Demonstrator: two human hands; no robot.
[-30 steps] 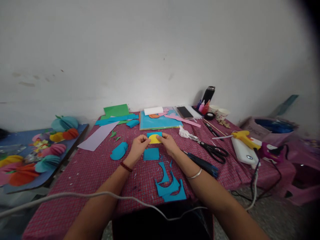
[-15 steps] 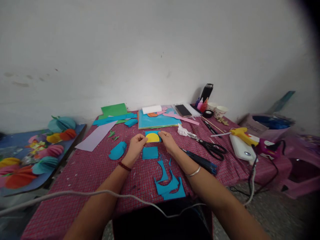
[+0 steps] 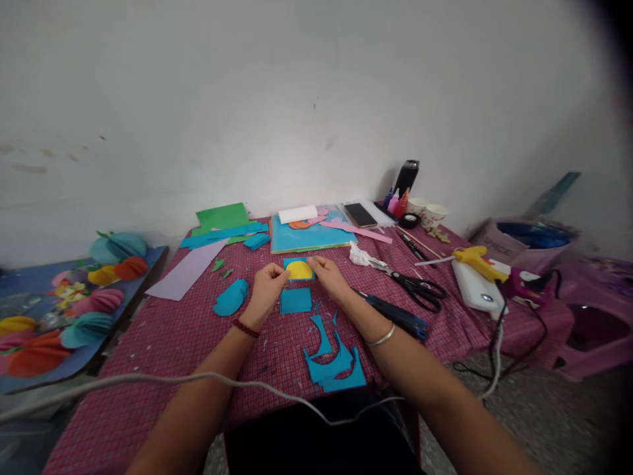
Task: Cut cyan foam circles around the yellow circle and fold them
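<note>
Between my hands a yellow half-round paper piece (image 3: 300, 270) lies against a blue paper rectangle (image 3: 291, 262). My left hand (image 3: 268, 285) pinches the yellow piece at its left end. On the right side, my right hand (image 3: 328, 276) has its thumb and fingers closed on the edge of the same papers. Just below them, another blue paper rectangle (image 3: 295, 301) rests on the checked cloth. Rounded blue paper cut-outs (image 3: 231, 298) are left of my left hand. Curved blue offcuts (image 3: 341, 366) lie near the table's front edge, between my forearms.
Black-handled scissors (image 3: 418, 289), a dark blue long-handled tool (image 3: 395, 315) and a yellow glue gun (image 3: 477, 262) lie to the right. A white cable (image 3: 198, 377) crosses in front. Folded paper ornaments (image 3: 99, 300) sit on a blue board at left. Coloured sheets (image 3: 316, 241) are at the back.
The view has shifted slightly. My hands still hold the yellow half-round and the blue paper in nearly the same place, with little visible movement.
</note>
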